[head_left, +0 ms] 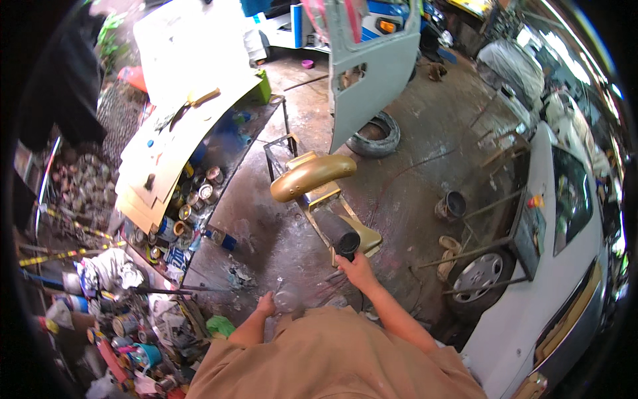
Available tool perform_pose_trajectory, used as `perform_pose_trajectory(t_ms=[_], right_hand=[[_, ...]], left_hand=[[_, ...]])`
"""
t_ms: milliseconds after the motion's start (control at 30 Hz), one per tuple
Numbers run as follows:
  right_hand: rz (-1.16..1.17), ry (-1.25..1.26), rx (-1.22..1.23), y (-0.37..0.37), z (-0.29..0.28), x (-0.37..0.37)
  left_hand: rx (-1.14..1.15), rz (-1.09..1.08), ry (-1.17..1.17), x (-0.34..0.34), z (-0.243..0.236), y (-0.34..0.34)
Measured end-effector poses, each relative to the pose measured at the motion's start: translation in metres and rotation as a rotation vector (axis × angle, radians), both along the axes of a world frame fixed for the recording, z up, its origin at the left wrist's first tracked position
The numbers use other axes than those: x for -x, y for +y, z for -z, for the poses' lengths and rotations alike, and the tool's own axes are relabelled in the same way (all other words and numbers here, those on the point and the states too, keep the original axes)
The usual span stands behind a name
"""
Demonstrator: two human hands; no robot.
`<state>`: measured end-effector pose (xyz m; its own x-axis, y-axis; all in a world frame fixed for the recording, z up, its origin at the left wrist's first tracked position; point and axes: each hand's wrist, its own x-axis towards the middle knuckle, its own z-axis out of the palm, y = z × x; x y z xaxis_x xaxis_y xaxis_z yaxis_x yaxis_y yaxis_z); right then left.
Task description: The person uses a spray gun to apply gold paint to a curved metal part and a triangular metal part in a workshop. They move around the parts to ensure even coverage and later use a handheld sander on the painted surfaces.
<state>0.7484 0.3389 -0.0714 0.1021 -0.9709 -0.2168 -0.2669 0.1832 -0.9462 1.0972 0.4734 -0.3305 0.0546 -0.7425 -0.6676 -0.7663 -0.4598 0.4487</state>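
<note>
My right hand is wrapped around the handle of a black hair dryer, whose barrel points away from me toward gold-painted parts. A curved gold fender rests on a metal stand. Lower on that stand lies a flat gold panel, just beyond the dryer. My left hand is low at the left, its fingers curled. Beside it is a blurred, see-through rounded thing; whether the hand grips it is hard to make out.
Left of the stand is a bench with cardboard on top and several paint cans beneath. A grey door panel stands beyond, near a loose tire. At the right are a black bucket and a white car. Clutter fills the lower left.
</note>
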Motion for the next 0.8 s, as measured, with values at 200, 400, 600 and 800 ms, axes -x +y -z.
perform_pose_trajectory(t_ms=[200,400,600,800], right_hand=[[-0.088,0.121,0.057,-0.016,-0.018,-0.061],[-0.17,0.272,0.171,-0.031,-0.056,-0.139],[-0.2,0.338,0.142,-0.039,-0.043,-0.177],[-0.226,0.337,0.126,-0.053,-0.043,-0.199]], left_hand=[[-0.085,-0.163,0.068,-0.011,0.016,-0.005],[-0.07,-0.225,0.108,-0.037,0.045,-0.008],[-0.149,-0.312,0.213,-0.054,0.036,-0.022],[-0.175,-0.383,0.229,-0.071,0.059,-0.028]])
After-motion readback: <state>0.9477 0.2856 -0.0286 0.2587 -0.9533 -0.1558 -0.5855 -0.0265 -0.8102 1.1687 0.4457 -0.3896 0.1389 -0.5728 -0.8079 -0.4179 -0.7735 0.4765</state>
